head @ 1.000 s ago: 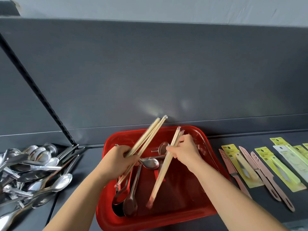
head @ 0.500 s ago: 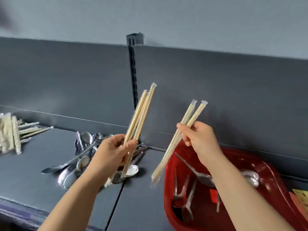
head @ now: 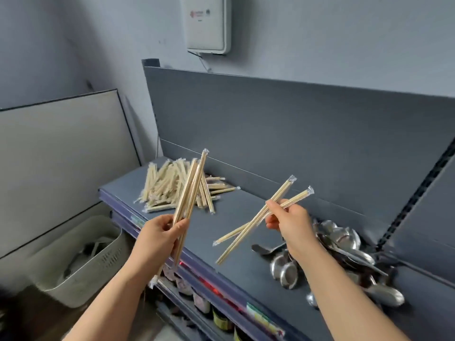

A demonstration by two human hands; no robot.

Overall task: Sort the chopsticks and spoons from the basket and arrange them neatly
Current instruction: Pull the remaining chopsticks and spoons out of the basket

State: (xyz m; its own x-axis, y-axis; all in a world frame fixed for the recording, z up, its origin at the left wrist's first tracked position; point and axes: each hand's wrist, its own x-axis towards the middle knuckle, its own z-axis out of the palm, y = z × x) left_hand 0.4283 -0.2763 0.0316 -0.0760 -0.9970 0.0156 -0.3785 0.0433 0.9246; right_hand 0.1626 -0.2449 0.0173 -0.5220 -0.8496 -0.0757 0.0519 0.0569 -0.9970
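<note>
The left grip (head: 157,239) is closed round a bundle of wrapped chopsticks (head: 190,193). It holds them steep, top ends leaning away from me and slightly right, above the shelf's front edge. The right grip (head: 290,225) pinches two more wrapped pairs (head: 248,228) between thumb and fingers. They cross in a shallow X, and their long ends trail down and left over the bare middle of the shelf (head: 236,264).

What matters for the next move is the chopstick pile (head: 170,185) at the shelf's far left corner. It lies straight beyond the left grip and well apart from the right one. Most of its sticks run front to back, with a few splayed rightward along the back wall. The left bundle's long axis is already near that run, so I judge the left side goes first: reach forward, tip the bundle flat and lay it alongside. The right pairs lie across that direction and would need the wrist turned (and the X closed) before they join.

The spoons (head: 344,249) are heaped toward the shelf's right end, just beyond the right wrist. The basket is out of view.
</note>
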